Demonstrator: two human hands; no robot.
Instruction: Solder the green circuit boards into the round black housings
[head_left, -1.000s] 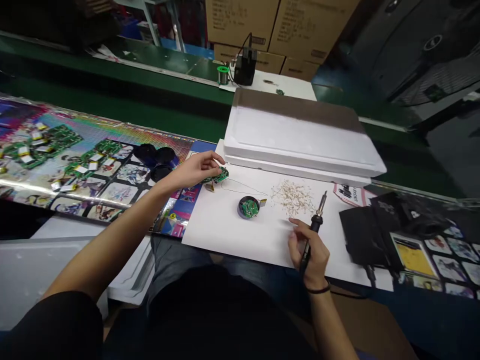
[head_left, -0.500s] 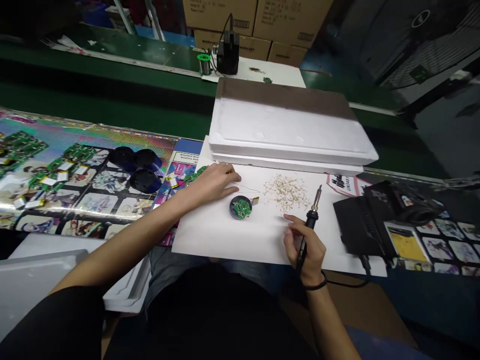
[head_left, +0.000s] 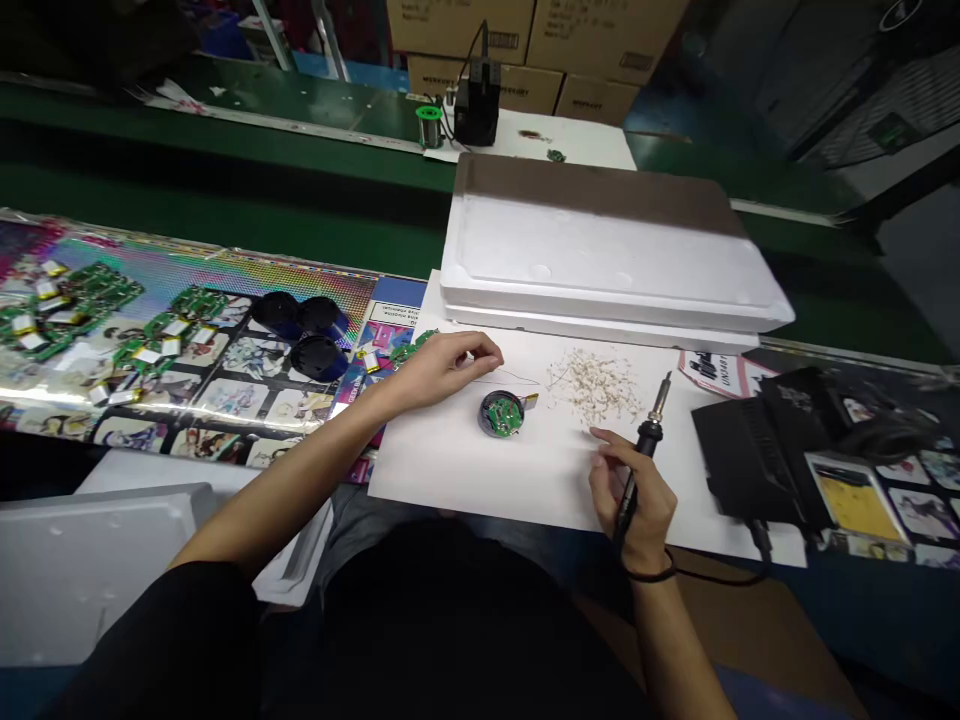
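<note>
My right hand (head_left: 636,498) is wrapped round a soldering iron (head_left: 646,440), its tip pointing up and away, clear of the board. At the left, my left hand (head_left: 442,368) has thumb and forefinger pinched together on a thin solder wire (head_left: 517,377), whose free end stretches right over the white paper. Between my hands lies a round black housing (head_left: 486,420) with a green circuit board (head_left: 504,415) in it. A small battery with yellow tape (head_left: 531,401) sticks out at its upper right. Other green boards (head_left: 409,348) lie partly behind my left hand.
A white foam box (head_left: 600,250) stands behind the paper. Pale crumbs (head_left: 596,385) are scattered before it. A black soldering station (head_left: 739,460) is at the right, its cable running below. Several dark round housings (head_left: 319,357) and circuit boards (head_left: 105,290) lie at the left.
My left thumb and forefinger have closed into a pinch on the solder wire. The soldering iron stays in my right hand. The whole view has shifted slightly.
</note>
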